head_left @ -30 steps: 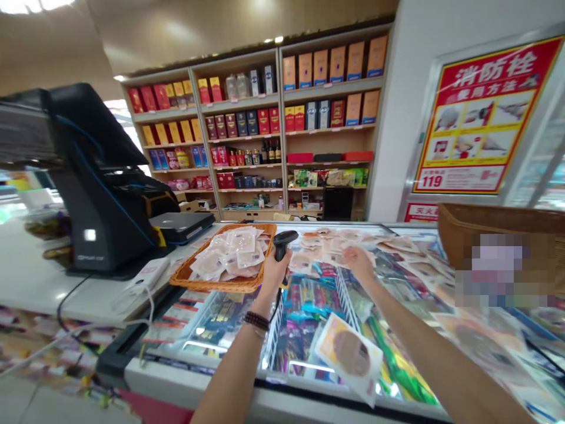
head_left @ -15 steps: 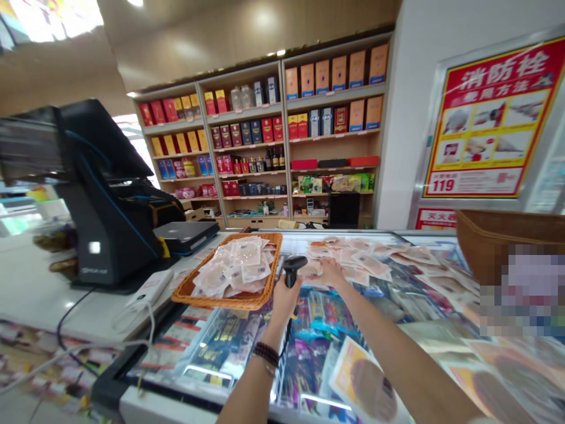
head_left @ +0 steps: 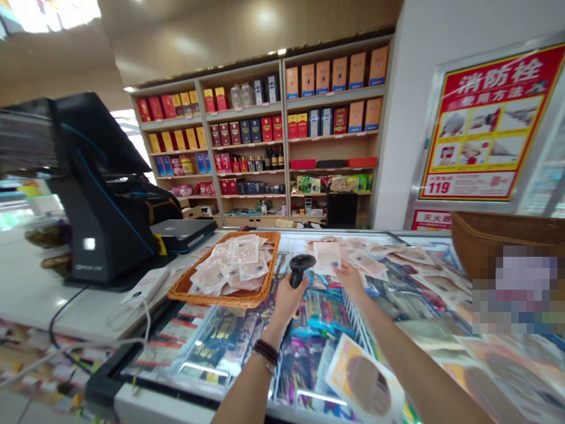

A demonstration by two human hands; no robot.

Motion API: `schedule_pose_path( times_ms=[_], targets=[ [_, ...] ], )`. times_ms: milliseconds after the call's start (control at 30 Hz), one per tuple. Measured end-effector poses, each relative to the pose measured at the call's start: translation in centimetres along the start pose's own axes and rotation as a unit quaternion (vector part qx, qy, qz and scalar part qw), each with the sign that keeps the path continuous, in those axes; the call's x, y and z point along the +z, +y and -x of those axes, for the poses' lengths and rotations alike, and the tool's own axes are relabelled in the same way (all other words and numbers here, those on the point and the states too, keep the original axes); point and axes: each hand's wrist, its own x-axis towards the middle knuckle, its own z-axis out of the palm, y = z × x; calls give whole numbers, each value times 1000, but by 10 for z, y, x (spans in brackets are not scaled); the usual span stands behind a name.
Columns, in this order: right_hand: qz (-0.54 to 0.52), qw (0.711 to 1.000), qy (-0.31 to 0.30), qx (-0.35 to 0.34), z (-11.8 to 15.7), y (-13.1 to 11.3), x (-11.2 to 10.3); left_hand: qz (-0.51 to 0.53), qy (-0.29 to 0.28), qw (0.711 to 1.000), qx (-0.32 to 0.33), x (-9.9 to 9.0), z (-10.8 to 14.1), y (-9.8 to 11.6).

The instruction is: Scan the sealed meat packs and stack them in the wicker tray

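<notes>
My left hand is wrapped round the handle of a black barcode scanner, whose head points away from me. Just right of it, my right hand pinches the lower right corner of a flat, pale plastic packet. The packet is tipped up over a spread of similar packets on the glass freezer top. To the left of the scanner, an orange wicker basket holds a heap of these clear packets.
A black till with a flat scale stands on the left counter. Coloured ice-cream packs show under the freezer glass. A brown basket sits at the right, with shelves of boxed bottles behind.
My right hand has drawn back slightly to the right and now lifts a packet from the spread. The scanner in my left hand has shifted slightly right.
</notes>
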Motion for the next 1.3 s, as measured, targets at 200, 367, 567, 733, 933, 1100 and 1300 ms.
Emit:
schedule_pose_path(
  times_ms=[200,367,567,733,933,1100,1300],
  targets=[
    [-87,996,-32,-9,3,4,-7,29,-53,998,5,10,11,9],
    [-113,992,-51,-30,-1,13,-7,-2,-94,996,6,12,15,10],
    [-145,987,-55,-40,-6,23,-5,1,-121,992,16,13,15,13],
    [-137,988,-51,-47,-5,25,-6,6,-118,993,14,13,16,15],
    [-133,989,-34,-45,-5,21,-5,11,-122,992,16,13,16,15],
    [-156,988,-14,-18,-4,18,-4,33,-106,994,13,14,13,16],
    [-229,968,37,100,-13,14,4,71,-68,995,21,1,0,34]
  ],
)
